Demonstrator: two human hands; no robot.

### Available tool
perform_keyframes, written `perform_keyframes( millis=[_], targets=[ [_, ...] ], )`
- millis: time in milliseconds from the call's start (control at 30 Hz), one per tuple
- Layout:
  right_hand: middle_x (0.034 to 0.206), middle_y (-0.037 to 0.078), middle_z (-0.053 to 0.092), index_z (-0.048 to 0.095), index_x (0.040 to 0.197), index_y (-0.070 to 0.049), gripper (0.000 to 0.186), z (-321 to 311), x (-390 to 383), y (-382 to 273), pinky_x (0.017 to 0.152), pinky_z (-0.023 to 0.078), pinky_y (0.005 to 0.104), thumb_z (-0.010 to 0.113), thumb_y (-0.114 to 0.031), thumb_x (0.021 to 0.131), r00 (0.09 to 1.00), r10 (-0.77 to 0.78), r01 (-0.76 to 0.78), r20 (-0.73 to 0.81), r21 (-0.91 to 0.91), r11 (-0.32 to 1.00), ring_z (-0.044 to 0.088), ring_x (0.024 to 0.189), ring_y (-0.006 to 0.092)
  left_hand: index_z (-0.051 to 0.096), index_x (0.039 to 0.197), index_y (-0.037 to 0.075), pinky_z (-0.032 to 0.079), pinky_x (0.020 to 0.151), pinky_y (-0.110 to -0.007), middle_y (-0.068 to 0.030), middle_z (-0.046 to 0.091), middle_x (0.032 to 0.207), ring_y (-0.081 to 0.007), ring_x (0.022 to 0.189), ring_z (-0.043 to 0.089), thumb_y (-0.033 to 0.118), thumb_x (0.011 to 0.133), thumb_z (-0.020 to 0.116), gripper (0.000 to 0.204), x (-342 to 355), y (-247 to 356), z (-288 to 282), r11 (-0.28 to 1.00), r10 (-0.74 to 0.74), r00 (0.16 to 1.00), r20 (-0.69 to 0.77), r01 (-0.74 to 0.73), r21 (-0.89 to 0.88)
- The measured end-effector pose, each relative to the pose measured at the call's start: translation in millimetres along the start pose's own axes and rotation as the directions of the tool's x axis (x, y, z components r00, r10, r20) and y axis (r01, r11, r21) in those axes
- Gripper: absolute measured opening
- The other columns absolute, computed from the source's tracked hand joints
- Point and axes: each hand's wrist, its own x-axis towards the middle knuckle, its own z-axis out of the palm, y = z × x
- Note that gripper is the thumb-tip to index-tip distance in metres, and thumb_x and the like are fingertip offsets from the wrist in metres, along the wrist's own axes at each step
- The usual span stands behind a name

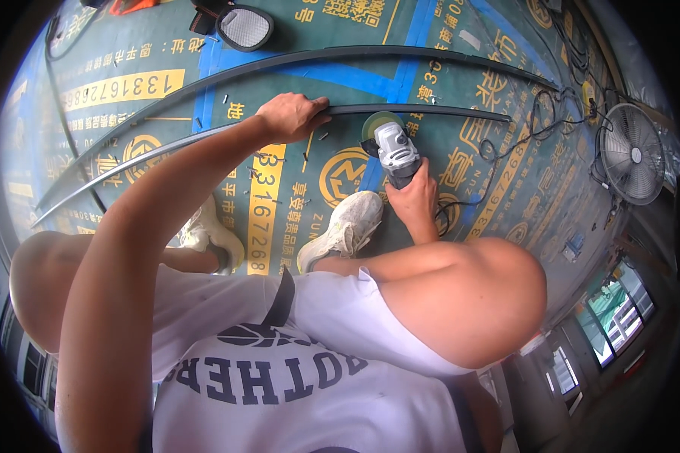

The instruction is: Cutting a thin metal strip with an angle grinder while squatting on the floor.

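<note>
My left hand (293, 117) is closed round a long, thin dark metal strip (423, 110), which runs from the far left to the right across the floor. In my right hand (417, 190) is a white and grey angle grinder (396, 149), gripped by its body. Its round greenish disc (381, 124) is at the near edge of the strip, right of my left hand; I cannot tell whether they touch. Beyond lies a second long dark strip (355, 52), roughly alongside the first.
Printed green floor sheeting (272, 189) with blue tape covers the floor, with small dark offcuts scattered on it. A round fan (632, 154) stands at the right, near tangled black cables (499, 147). A grey mesh-topped object (244, 28) lies at the back. My shoes (344, 226) are close to the grinder.
</note>
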Motion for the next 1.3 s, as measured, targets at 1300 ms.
perform_keyframes(
  millis=[1300],
  targets=[
    [0.092,0.028,0.069,0.054,0.119,-0.005,0.056,9.8,4.4,2.8,0.078,0.053,0.0586,0.085,-0.018,0.074,0.999,-0.005,0.004,-0.04,-0.017,1.0,0.067,0.09,0.053,0.061,0.105,0.005,0.052,0.07,-0.059,-0.0255,0.068,0.076,-0.049,0.077,0.066,0.031,0.106,0.056,0.027,2.9,-1.3,-1.2,0.998,0.026,1.0,0.003,-0.026,-0.049]
  ],
)
